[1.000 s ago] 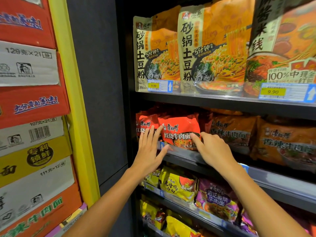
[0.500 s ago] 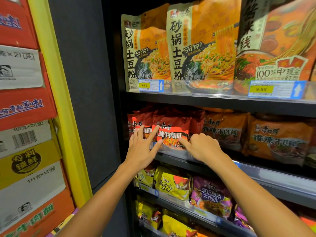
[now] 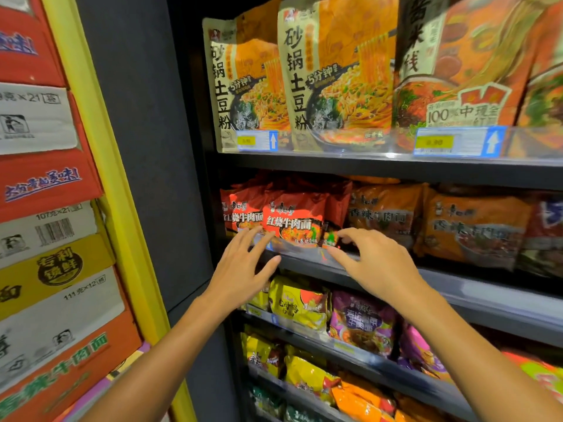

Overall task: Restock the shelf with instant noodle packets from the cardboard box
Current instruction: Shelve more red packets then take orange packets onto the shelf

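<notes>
- Presently, the red noodle packet (image 3: 294,219) stands upright at the front of the middle shelf (image 3: 396,271), leftmost column, beside the orange packets (image 3: 380,214).
- Left hand (image 3: 240,274): grip wide, fingers spread, tips at the packet's lower left edge.
- Right hand (image 3: 374,266): grip loose, fingers half-curled near its lower right corner, holding nothing.
- Stacked cartons (image 3: 45,208) stand left.
</notes>
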Motion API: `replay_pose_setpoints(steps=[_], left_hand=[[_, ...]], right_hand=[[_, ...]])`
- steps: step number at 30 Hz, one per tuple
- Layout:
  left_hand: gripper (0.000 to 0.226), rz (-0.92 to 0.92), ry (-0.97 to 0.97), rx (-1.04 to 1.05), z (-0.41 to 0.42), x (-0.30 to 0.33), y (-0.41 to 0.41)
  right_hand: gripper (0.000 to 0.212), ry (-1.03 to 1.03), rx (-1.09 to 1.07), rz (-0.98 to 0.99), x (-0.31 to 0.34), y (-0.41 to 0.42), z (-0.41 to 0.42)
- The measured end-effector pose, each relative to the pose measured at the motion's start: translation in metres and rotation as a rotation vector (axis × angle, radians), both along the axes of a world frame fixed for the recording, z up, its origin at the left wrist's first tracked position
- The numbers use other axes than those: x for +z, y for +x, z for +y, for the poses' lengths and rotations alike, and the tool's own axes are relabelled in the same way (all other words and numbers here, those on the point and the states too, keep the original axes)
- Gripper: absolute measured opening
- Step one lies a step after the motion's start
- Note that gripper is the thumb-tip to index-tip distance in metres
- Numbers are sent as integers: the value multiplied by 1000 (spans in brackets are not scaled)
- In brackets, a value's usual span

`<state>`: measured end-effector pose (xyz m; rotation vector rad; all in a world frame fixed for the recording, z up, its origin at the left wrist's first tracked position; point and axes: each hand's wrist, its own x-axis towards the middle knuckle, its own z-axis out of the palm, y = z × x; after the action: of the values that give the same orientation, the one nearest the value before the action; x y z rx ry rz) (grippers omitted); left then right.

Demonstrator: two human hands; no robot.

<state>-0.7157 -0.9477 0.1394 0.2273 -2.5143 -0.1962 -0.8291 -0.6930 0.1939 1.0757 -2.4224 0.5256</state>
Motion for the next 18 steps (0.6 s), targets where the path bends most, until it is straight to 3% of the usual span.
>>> replay_pose_setpoints(steps=[6,13,18], left_hand=[[69,-95,-73,-146,36,-12,16],[83,-247,-111,-361,86,-34,37],[68,-306,-164,-571,134,-66,52]], right_hand=[[57,-15,108,65,-36,32,50],[61,21,-111,-32,-85,100,115],[63,59,-227,-169,-120,168,168]])
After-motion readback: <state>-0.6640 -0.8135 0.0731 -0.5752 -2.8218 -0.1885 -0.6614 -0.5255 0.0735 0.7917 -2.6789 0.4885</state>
